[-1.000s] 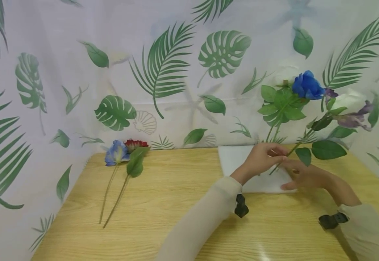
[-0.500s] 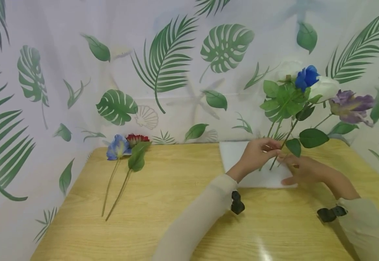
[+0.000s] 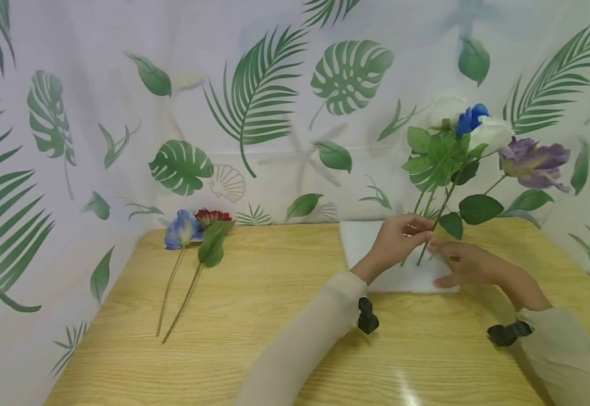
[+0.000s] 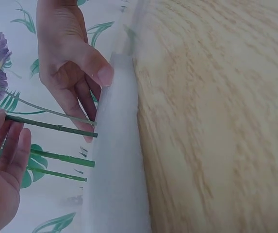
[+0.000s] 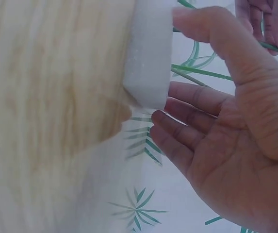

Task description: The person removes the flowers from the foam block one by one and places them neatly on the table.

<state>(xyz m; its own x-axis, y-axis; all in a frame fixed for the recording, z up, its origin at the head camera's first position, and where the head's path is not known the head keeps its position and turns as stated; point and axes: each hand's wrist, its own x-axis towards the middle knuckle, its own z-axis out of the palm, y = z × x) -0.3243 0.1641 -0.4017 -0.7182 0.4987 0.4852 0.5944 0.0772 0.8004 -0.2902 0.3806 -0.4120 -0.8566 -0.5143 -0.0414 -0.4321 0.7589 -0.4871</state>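
My left hand (image 3: 393, 242) pinches the stem (image 4: 56, 127) of a white rose (image 3: 490, 135) between thumb and fingers. That stem leans right, its lower end right at the white foam block (image 3: 412, 282). Around it stand a purple flower (image 3: 533, 160), a blue flower (image 3: 470, 119) and another white flower (image 3: 444, 110), partly overlapped by green leaves. Their stems run down to the foam's upper face in the left wrist view. My right hand (image 3: 478, 265) rests at the block's right end, with its thumb (image 5: 197, 22) at the front edge and its fingers loosely extended.
On the left of the wooden table (image 3: 274, 316) lie a light-blue flower (image 3: 180, 230) and a red flower (image 3: 212, 217), stems pointing toward the front. A leaf-printed white cloth (image 3: 274, 113) hangs behind the table and along its sides.
The white rose has swung left and more upright, uncovering the purple flower behind it. Left hand keeps its pinch on the stem; right hand stays by the foam block.
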